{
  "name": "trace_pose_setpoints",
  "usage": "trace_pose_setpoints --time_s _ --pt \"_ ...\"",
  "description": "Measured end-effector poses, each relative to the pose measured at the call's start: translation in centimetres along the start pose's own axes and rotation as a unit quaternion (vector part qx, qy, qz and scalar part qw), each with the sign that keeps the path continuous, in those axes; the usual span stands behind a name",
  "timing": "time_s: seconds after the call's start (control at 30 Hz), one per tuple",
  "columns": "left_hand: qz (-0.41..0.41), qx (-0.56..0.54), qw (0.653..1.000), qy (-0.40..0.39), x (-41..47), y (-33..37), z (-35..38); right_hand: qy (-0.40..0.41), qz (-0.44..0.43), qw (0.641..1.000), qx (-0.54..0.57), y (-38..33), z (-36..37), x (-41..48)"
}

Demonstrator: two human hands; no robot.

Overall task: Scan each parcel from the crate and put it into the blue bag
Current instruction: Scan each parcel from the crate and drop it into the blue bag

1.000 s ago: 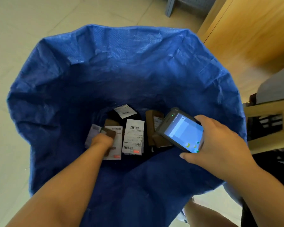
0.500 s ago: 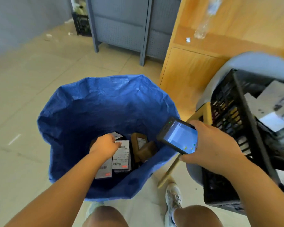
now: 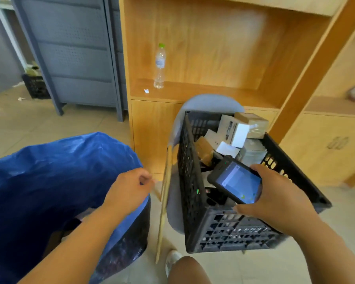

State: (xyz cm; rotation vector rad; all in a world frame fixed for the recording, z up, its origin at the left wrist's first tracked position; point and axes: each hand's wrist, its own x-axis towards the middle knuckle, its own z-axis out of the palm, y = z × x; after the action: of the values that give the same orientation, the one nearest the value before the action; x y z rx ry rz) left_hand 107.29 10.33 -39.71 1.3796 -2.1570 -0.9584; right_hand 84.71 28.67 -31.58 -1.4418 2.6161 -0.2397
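The black lattice crate (image 3: 190, 181) sits on a grey chair (image 3: 209, 102) at the right, tipped, its long axis running near to far. Parcels (image 3: 237, 133), white and brown boxes, are heaped at its far end. The right hand (image 3: 275, 194) grips a dark scanner (image 3: 237, 181) above the crate's near end. The scanner's lit blue screen faces up and its long axis points far-left. The left hand (image 3: 129, 190) hangs over the right rim of the blue bag (image 3: 49, 171), its fingers (image 3: 145, 178) loosely curled around nothing. The bag stands open at the left, its plastic creased and shiny. 1 clear bottle (image 3: 159, 66) stands upright on the far wooden shelf (image 3: 193, 90).
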Motion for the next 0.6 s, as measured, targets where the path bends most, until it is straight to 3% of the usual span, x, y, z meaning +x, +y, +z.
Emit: trace_pose_setpoints --time_s 0.37,0.5,0.6 --pt "0.138 -0.003 0.987 -0.086 2.3 12.8 13.5 0.108 0.154 0.977 0.099 14.5 1.3 1.0" --pt "0.155 0.096 0.964 -0.192 4.8 14.5 18.3 0.132 0.19 0.967 0.11 16.9 2.1 2.3" --pt "0.189 0.204 0.918 -0.283 6.9 15.3 21.2 0.117 0.188 0.968 0.118 17.7 2.6 3.2"
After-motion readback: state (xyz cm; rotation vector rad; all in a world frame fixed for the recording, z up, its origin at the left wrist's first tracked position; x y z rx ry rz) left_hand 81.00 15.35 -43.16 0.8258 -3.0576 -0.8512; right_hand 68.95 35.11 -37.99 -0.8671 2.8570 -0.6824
